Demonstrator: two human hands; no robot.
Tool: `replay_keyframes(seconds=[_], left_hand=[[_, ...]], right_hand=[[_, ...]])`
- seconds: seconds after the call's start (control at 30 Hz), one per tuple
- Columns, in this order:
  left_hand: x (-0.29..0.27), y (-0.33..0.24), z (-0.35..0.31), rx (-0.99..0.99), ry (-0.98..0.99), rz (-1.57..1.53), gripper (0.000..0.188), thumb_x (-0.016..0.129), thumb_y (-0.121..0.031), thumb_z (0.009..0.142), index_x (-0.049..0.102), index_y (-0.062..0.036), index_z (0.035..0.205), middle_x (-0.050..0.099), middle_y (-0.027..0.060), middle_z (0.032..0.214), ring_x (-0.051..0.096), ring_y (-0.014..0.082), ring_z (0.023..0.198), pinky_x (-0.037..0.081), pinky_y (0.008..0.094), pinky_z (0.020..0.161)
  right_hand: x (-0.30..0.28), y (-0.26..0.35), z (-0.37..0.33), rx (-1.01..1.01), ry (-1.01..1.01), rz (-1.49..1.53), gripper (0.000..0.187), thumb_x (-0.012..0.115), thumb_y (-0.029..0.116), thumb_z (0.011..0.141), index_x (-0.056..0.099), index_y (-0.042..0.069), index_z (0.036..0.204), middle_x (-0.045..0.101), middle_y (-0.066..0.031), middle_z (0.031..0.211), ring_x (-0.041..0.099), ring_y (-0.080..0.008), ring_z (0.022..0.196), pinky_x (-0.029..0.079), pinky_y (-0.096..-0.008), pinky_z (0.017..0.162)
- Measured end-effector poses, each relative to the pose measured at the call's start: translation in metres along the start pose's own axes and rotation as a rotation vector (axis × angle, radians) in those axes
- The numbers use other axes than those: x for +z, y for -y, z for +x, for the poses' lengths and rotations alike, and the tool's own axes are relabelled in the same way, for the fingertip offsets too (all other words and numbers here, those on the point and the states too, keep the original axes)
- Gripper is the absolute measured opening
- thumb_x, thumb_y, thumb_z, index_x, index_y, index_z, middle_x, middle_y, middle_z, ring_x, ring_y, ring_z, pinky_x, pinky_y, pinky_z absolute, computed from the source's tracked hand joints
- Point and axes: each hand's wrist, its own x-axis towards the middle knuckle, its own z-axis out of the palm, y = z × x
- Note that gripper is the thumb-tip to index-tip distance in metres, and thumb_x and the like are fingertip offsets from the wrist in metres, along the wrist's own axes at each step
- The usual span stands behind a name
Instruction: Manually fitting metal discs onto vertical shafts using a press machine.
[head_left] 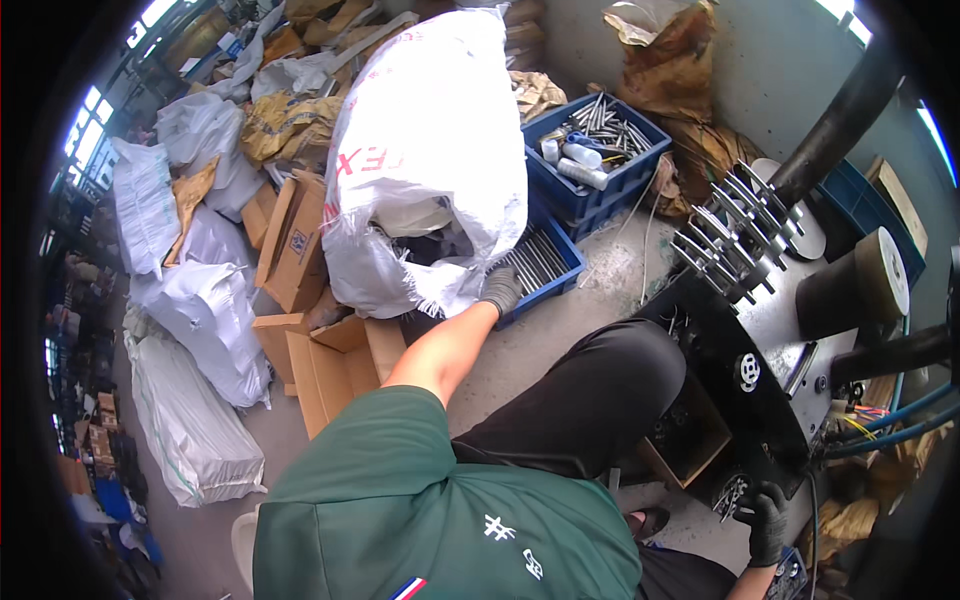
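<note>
My left hand (503, 289), in a grey work glove, reaches to the near left corner of a low blue crate (572, 272) beside the white sack. Long metal rods (537, 257) lie side by side in that crate, and the fingers are at their ends, mostly hidden. My right hand (768, 522), in a dark glove, is low at the right beside the black machine (745, 345). Its fingers are apart, with nothing visible between them. Just left of it is a small cluster of shiny metal parts (733, 495).
A big white woven sack (440, 130) towers over the rods. Behind stands another blue crate (640, 165) of tapered metal pieces. Open cardboard boxes (335, 360) and white sacks (190, 420) crowd the left. A pronged spindle (738, 235) and a dark cylinder (850, 285) top the machine.
</note>
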Motion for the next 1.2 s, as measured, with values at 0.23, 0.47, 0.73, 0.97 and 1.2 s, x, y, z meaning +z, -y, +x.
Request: replay_keyframes(seconds=[0.23,0.47,0.73,0.97,1.2], left_hand=[[0.033,0.04,0.043,-0.145,0.26,0.078,0.036,0.06,-0.023,0.086,0.072,-0.0077,0.117,0.07,0.0237,0.119,0.067,0.037,0.115,0.05,0.0434,0.103],[0.042,-0.011,0.044,-0.211,0.624,0.045,0.059,0.059,-0.01,0.082,0.061,-0.0133,0.14,0.066,0.0208,0.132,0.064,0.0322,0.124,0.05,0.042,0.105],[0.094,0.027,0.064,-0.196,0.574,0.131,0.047,0.066,-0.022,0.083,0.068,-0.0084,0.128,0.063,0.0216,0.136,0.06,0.0369,0.128,0.048,0.0431,0.108],[0.103,0.065,0.075,-0.058,0.627,0.181,0.058,0.071,-0.037,0.078,0.068,-0.0116,0.13,0.067,0.0208,0.131,0.064,0.0332,0.124,0.049,0.0405,0.106],[0.1,0.045,0.054,-0.203,0.318,0.248,0.057,0.071,-0.038,0.077,0.069,-0.0057,0.124,0.065,0.0247,0.13,0.064,0.0387,0.122,0.049,0.0459,0.104]], right_hand=[[0.002,-0.009,0.014,0.019,0.099,-0.409,0.022,0.06,0.01,0.089,0.069,-0.001,0.106,0.07,-0.0097,0.091,0.069,-0.0176,0.08,0.056,-0.0306,0.073],[-0.01,-0.039,0.008,0.186,0.098,-0.607,0.025,0.065,0.01,0.091,0.069,-0.004,0.112,0.072,-0.013,0.088,0.068,-0.0184,0.079,0.055,-0.0334,0.076],[-0.008,-0.04,0.017,0.236,0.083,-0.623,0.03,0.066,0.012,0.093,0.067,-0.005,0.118,0.074,-0.0138,0.095,0.067,-0.0179,0.084,0.054,-0.0332,0.08],[-0.004,-0.036,0.026,0.136,0.1,-0.816,0.03,0.066,0.02,0.092,0.069,0.0,0.114,0.073,-0.0242,0.102,0.072,-0.0362,0.099,0.056,-0.041,0.088],[-0.001,-0.024,0.021,0.078,0.118,-0.943,0.035,0.064,0.025,0.092,0.069,0.0,0.116,0.072,-0.0256,0.105,0.07,-0.0394,0.1,0.055,-0.0425,0.09]])
